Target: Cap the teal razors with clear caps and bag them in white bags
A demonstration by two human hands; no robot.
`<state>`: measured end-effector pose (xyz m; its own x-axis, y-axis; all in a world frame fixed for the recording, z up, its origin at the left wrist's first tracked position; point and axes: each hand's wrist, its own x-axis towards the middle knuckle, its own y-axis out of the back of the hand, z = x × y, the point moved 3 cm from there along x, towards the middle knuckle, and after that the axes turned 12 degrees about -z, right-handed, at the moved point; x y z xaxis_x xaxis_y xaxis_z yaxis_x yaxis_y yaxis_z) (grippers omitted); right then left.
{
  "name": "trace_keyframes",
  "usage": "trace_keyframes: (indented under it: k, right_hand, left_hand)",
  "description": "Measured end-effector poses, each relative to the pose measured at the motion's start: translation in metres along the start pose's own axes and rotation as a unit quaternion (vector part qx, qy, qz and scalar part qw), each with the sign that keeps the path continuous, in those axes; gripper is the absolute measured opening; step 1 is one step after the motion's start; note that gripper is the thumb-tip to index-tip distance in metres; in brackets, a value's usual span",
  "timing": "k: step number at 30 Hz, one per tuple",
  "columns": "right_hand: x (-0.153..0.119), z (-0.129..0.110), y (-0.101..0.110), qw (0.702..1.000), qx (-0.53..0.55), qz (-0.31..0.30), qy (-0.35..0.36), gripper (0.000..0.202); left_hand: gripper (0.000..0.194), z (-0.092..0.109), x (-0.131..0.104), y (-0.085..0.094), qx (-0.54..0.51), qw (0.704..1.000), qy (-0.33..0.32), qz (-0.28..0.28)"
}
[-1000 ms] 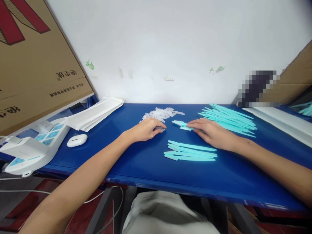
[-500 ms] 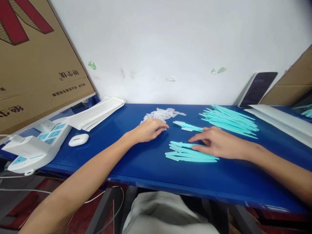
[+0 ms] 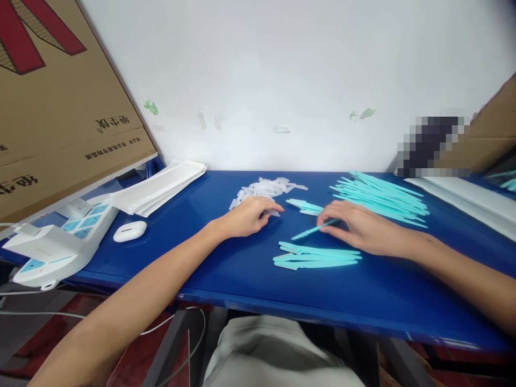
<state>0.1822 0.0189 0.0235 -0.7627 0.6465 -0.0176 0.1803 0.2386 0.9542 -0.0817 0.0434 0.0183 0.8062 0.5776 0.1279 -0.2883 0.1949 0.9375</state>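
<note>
My right hand (image 3: 350, 224) pinches a thin turquoise stick (image 3: 309, 231) between thumb and fingers, its tip pointing left above the blue table (image 3: 242, 274). Nearer the front edge lies a small group of turquoise sticks (image 3: 318, 257). A couple more sticks (image 3: 303, 206) lie just behind my right hand, and a large turquoise pile (image 3: 379, 196) is at the back right. My left hand (image 3: 252, 216) rests beside a heap of small translucent white pieces (image 3: 266, 188). Its thumb and forefinger are curled close around a small white piece (image 3: 274, 213).
On the left are a white power strip (image 3: 86, 231) with plugs, a white earbud case (image 3: 129, 231) and white flat packets (image 3: 161, 185). A large cardboard box (image 3: 60, 107) leans there. White sheets (image 3: 471, 204) lie at the right, near a blurred dark device (image 3: 431, 145).
My right hand has lifted one stick off the front group and turned it at an angle. My left hand has shifted slightly to the right.
</note>
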Motion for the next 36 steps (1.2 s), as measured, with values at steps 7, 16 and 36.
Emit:
trace_keyframes:
  k: [7,16,36]
  right_hand:
    - [0.002,0.002,0.001,0.995,0.009,0.095,-0.017,0.033]
    - [0.006,0.005,-0.002,0.995,0.001,0.09,-0.049,0.03]
    - [0.005,0.008,-0.004,0.99,0.01,0.135,-0.043,0.025]
  left_hand:
    - [0.028,-0.001,0.001,0.0,-0.053,0.998,0.024,0.038]
    - [0.029,-0.001,0.002,-0.002,0.015,0.999,0.012,0.035]
    - [0.028,0.0,-0.001,0.004,-0.104,0.986,0.06,0.114]
